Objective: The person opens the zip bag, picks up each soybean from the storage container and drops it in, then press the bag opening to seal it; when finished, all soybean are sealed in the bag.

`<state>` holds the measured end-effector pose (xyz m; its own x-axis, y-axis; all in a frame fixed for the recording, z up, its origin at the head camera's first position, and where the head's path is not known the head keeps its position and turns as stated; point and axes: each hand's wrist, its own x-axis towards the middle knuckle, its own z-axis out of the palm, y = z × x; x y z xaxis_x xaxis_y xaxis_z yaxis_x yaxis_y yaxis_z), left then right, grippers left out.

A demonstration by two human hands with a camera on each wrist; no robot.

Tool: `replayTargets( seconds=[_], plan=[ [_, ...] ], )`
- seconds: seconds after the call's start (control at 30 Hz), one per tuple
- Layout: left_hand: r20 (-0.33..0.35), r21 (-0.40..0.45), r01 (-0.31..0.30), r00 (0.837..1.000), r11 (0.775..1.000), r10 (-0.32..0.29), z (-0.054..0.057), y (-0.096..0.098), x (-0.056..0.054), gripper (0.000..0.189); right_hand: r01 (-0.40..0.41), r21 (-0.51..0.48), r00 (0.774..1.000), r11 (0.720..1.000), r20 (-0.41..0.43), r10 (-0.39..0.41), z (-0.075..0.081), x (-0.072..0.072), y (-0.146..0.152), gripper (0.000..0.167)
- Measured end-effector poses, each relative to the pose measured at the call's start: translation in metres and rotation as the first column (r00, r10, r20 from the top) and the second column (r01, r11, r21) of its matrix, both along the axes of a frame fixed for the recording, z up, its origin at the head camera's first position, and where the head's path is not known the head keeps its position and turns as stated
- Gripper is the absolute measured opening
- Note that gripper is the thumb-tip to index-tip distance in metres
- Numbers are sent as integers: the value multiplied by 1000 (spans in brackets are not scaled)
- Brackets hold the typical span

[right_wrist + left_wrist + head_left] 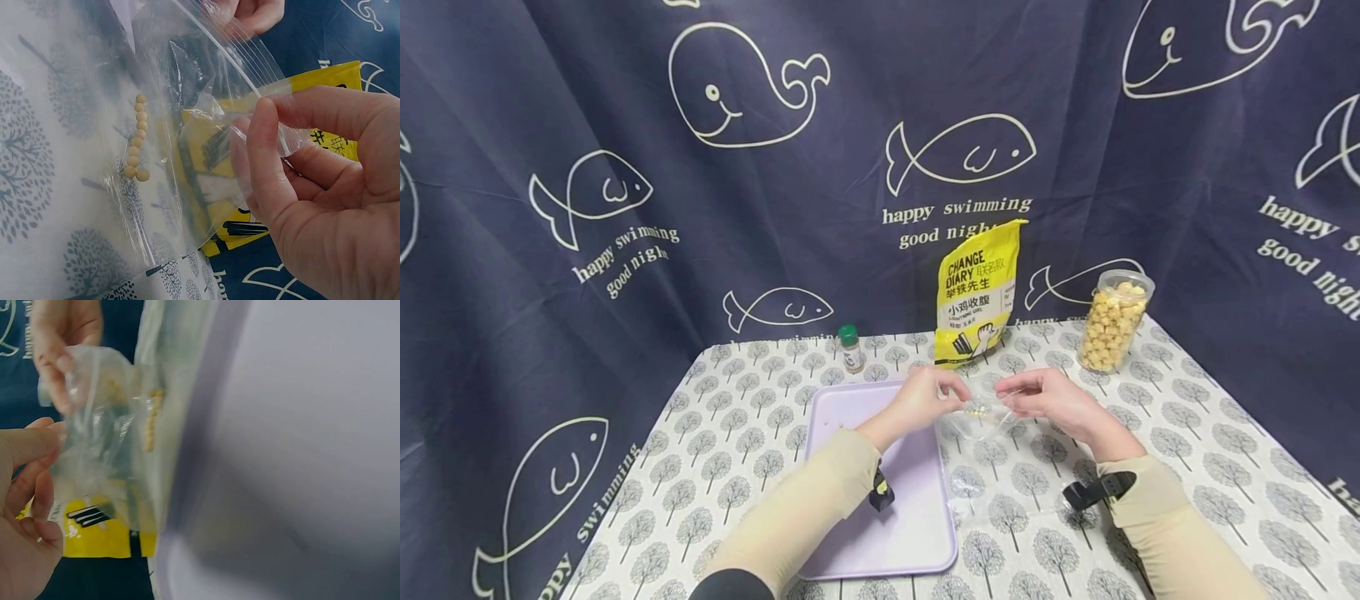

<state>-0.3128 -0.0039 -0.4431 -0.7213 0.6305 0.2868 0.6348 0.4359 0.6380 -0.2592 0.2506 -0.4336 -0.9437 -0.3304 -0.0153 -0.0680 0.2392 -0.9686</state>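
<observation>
A clear zip-lock plastic bag [983, 423] hangs between my two hands above the table. My left hand [927, 395] pinches one side of its top edge between thumb and fingers. At the opposite side my right hand [1060, 406] pinches the zip strip, plain in the right wrist view. Several small round tan balls, like soybeans [138, 134], lie in a line at the bottom of the bag. Under my left forearm is a lilac tray [880, 542], with a couple of small pale bits on it near its far left.
A yellow food pouch [977, 292] stands behind the bag. At the back right is a clear jar [1112, 325] of yellow puffed pieces. A small green-capped bottle [851, 348] stands beyond the tray. The tree-print tablecloth [700, 475] meets a dark blue curtain [820, 208].
</observation>
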Motion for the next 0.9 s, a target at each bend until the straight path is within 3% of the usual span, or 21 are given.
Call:
replayTargets(
  seconds=[0.2, 0.3, 0.4, 0.53, 0.63, 0.77, 0.9],
  plan=[
    [-62, -53, -5, 998, 999, 2, -8, 5, -1, 17, 1, 13, 1000, 1000, 3, -1, 1, -1, -1, 43],
    [-21, -11, -13, 1000, 1000, 13, -5, 0, -2, 22, 0, 9, 1000, 1000, 7, 0, 1, -1, -1, 43],
    [40, 51, -74, 997, 996, 72, 4, -12, -6, 28, -2, 3, 1000, 1000, 7, 2, 2, 0, 0, 43],
    [78, 60, -188, 980, 980, 183, 20, -44, -16, 31, -5, 7, 1000, 1000, -1, 5, 1, -1, 0, 43],
    [67, 30, -238, 969, 971, 236, 26, -74, -26, 29, -4, 16, 1000, 1000, -10, 4, -1, -2, 0, 42],
    [69, -29, -284, 956, 959, 285, 18, -114, -35, 26, 0, 28, 1000, 1000, -13, 0, -3, -3, 2, 42],
    [94, -89, -321, 939, 943, 329, 6, -148, -33, 20, 2, 35, 1000, 999, -23, -2, -4, -3, 2, 41]
  ],
)
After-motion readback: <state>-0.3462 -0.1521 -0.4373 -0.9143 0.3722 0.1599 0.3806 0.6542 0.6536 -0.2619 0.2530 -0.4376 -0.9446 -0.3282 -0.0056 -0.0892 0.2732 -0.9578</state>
